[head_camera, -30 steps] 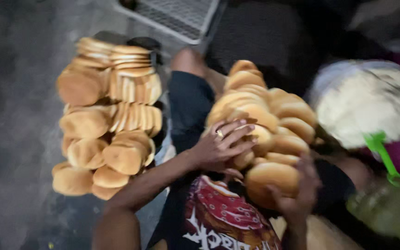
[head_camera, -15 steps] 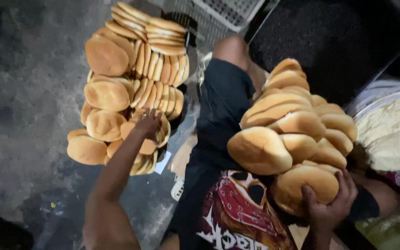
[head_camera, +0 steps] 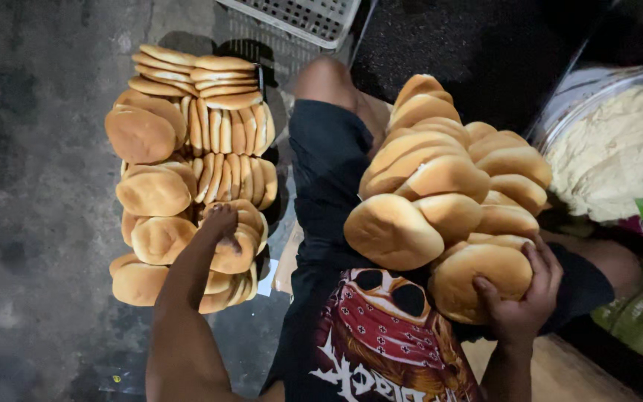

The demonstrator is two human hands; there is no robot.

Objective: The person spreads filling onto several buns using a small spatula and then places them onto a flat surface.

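At the lower right the right hand (head_camera: 519, 298) grips the bottom bun (head_camera: 478, 277) of the leaning lap stack (head_camera: 444, 186), which could slide off (it looks barely propped), while the left hand (head_camera: 221, 223), farther left than half a second ago, presses fingers-down on the floor pile (head_camera: 187, 171).

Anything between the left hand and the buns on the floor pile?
Nothing visible. The left hand already rests on a bun in the floor pile. The right hand grips the lowest bun of the lap stack.
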